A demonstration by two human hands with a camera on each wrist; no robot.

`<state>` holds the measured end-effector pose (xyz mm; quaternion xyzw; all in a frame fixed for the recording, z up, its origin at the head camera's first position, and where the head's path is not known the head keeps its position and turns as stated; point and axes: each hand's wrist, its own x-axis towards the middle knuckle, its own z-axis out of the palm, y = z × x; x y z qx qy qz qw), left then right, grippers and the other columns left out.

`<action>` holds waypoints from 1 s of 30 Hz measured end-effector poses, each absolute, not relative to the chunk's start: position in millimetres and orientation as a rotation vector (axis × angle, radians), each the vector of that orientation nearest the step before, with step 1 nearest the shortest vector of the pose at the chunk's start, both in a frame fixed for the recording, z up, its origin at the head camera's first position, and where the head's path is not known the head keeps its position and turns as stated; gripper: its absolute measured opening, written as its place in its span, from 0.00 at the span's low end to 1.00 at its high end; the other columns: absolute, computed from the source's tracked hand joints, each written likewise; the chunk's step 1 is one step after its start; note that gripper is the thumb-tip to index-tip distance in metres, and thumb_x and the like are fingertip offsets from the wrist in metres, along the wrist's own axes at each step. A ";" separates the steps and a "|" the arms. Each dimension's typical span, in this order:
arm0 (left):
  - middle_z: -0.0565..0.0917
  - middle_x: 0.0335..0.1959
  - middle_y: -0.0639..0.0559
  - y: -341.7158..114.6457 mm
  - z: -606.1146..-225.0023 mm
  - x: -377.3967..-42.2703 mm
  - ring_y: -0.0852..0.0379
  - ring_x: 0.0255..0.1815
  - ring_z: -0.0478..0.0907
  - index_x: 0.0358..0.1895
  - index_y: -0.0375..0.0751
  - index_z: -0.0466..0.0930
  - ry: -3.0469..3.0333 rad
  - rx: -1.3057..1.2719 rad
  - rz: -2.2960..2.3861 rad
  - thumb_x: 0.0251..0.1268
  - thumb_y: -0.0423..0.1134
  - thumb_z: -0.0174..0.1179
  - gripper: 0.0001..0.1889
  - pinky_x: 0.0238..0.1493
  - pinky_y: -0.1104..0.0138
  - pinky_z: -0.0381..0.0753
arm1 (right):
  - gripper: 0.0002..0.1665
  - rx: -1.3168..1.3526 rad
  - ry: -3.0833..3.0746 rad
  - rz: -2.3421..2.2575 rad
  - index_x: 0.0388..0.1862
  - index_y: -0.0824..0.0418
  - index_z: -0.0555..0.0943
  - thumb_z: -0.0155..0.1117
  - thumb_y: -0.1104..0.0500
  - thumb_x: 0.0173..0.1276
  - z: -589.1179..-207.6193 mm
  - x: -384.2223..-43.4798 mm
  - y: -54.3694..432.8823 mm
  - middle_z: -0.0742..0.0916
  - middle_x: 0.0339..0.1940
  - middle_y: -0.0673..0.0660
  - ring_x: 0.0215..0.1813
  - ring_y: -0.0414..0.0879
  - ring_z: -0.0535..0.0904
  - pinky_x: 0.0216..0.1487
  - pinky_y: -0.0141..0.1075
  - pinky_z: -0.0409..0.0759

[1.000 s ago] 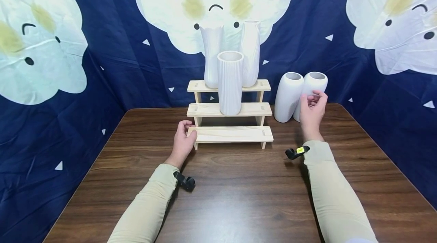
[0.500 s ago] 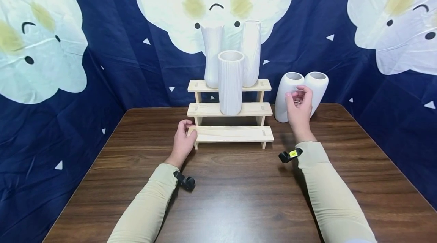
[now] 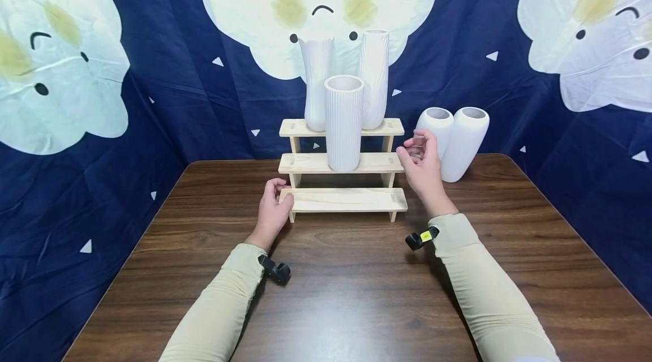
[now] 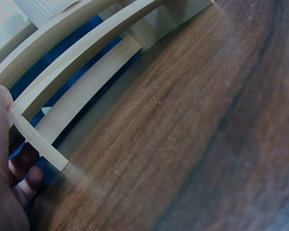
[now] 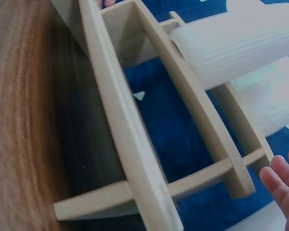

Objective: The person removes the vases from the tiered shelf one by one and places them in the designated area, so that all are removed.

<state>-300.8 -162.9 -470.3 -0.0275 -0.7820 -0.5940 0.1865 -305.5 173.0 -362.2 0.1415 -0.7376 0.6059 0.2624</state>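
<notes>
My left hand (image 3: 274, 210) grips the left end of the lowest step on a pale three-step wooden stand (image 3: 346, 199). In the left wrist view its fingers (image 4: 34, 178) curl below the step beside the leg. My right hand (image 3: 424, 167), loosely bent and holding nothing, hovers by the right end of the middle step; whether it touches the wood I cannot tell. A white ribbed vase (image 3: 343, 130) stands upright on the middle step. Behind it, a flared vase (image 3: 317, 87) and a swirl-ribbed vase (image 3: 374, 85) stand on the top step.
Two smooth white vases stand side by side on the brown table (image 3: 346, 283), right of the stand. My right hand partly hides the left vase (image 3: 437, 119); the right vase (image 3: 464, 144) is mostly visible. Blue cloth (image 3: 163, 56) with cloud faces hangs behind.
My right hand has moved left, from in front of the right smooth vase, past the left one, to the stand's right end. My left hand and the vases have stayed put.
</notes>
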 end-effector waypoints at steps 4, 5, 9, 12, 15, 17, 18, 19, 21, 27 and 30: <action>0.79 0.53 0.29 -162.4 -470.6 -301.6 0.48 0.43 0.75 0.60 0.24 0.66 -2.186 -0.081 -1.673 0.63 0.23 0.52 0.21 0.42 0.74 0.68 | 0.34 0.463 -2.048 1.664 0.70 0.75 0.58 0.60 0.69 0.70 -358.0 -299.2 162.6 0.75 0.57 0.79 0.53 0.59 0.77 0.51 0.30 0.76; 0.79 0.52 0.30 -162.4 -470.2 -301.5 0.50 0.43 0.75 0.60 0.24 0.67 -2.185 -0.078 -1.674 0.63 0.23 0.53 0.21 0.41 0.74 0.69 | 0.35 0.486 -2.056 1.678 0.71 0.75 0.58 0.60 0.69 0.70 -357.4 -298.9 160.2 0.74 0.57 0.80 0.54 0.61 0.76 0.52 0.32 0.77; 0.80 0.51 0.36 -163.2 -470.4 -301.7 0.56 0.41 0.75 0.58 0.30 0.68 -2.181 -0.069 -1.685 0.63 0.25 0.54 0.20 0.42 0.74 0.70 | 0.37 0.563 -2.078 1.742 0.72 0.75 0.56 0.61 0.69 0.70 -357.7 -301.4 151.0 0.73 0.59 0.80 0.59 0.69 0.75 0.59 0.43 0.78; 0.80 0.51 0.38 -164.0 -471.5 -302.4 0.55 0.41 0.76 0.57 0.33 0.68 -2.181 -0.074 -1.690 0.62 0.26 0.55 0.19 0.42 0.72 0.71 | 0.39 0.556 -2.122 1.759 0.74 0.72 0.56 0.63 0.67 0.70 -358.3 -303.4 143.4 0.74 0.61 0.75 0.63 0.68 0.74 0.64 0.50 0.75; 0.80 0.50 0.38 -164.9 -472.4 -302.7 0.52 0.42 0.76 0.57 0.34 0.68 -2.175 -0.085 -1.693 0.62 0.26 0.55 0.19 0.42 0.72 0.71 | 0.42 0.537 -2.164 1.781 0.76 0.67 0.56 0.66 0.64 0.69 -357.0 -305.2 135.0 0.74 0.64 0.70 0.66 0.64 0.74 0.67 0.51 0.73; 0.80 0.50 0.38 -164.8 -472.6 -302.6 0.51 0.43 0.76 0.56 0.34 0.68 -2.176 -0.087 -1.695 0.62 0.27 0.55 0.19 0.43 0.72 0.71 | 0.45 0.536 -2.185 1.789 0.77 0.65 0.56 0.68 0.61 0.68 -355.8 -306.4 130.3 0.74 0.66 0.68 0.68 0.63 0.73 0.67 0.52 0.72; 0.80 0.50 0.39 -164.7 -472.7 -302.6 0.51 0.43 0.76 0.56 0.34 0.68 -2.175 -0.087 -1.699 0.62 0.27 0.55 0.19 0.43 0.72 0.71 | 0.46 0.539 -2.190 1.794 0.77 0.64 0.56 0.69 0.61 0.67 -355.1 -307.0 128.0 0.73 0.67 0.68 0.68 0.63 0.73 0.67 0.53 0.72; 0.80 0.50 0.39 -164.9 -472.5 -302.5 0.51 0.43 0.75 0.57 0.34 0.68 -2.175 -0.088 -1.702 0.62 0.27 0.55 0.19 0.43 0.72 0.71 | 0.47 0.544 -2.197 1.792 0.77 0.63 0.56 0.70 0.60 0.66 -353.9 -307.8 125.2 0.72 0.68 0.68 0.68 0.63 0.73 0.67 0.53 0.72; 0.80 0.51 0.38 -165.2 -472.1 -302.6 0.51 0.43 0.75 0.57 0.33 0.68 -2.173 -0.090 -1.709 0.62 0.26 0.55 0.19 0.43 0.72 0.70 | 0.49 0.559 -2.216 1.775 0.78 0.62 0.55 0.72 0.59 0.64 -351.6 -309.2 120.3 0.71 0.69 0.69 0.69 0.64 0.72 0.67 0.55 0.72; 0.80 0.50 0.39 -164.9 -473.0 -302.5 0.52 0.42 0.76 0.57 0.33 0.69 -2.176 -0.085 -1.699 0.62 0.26 0.55 0.19 0.42 0.72 0.71 | 0.55 0.581 -2.248 1.759 0.80 0.54 0.53 0.76 0.58 0.61 -368.8 -338.3 111.1 0.69 0.71 0.67 0.69 0.63 0.71 0.66 0.55 0.73; 0.80 0.50 0.39 -165.0 -473.3 -302.4 0.52 0.42 0.76 0.57 0.34 0.69 -2.173 -0.087 -1.698 0.61 0.27 0.55 0.19 0.42 0.72 0.71 | 0.58 0.592 -2.242 1.757 0.81 0.49 0.52 0.78 0.55 0.59 -371.5 -343.7 106.8 0.70 0.70 0.63 0.67 0.60 0.74 0.65 0.52 0.74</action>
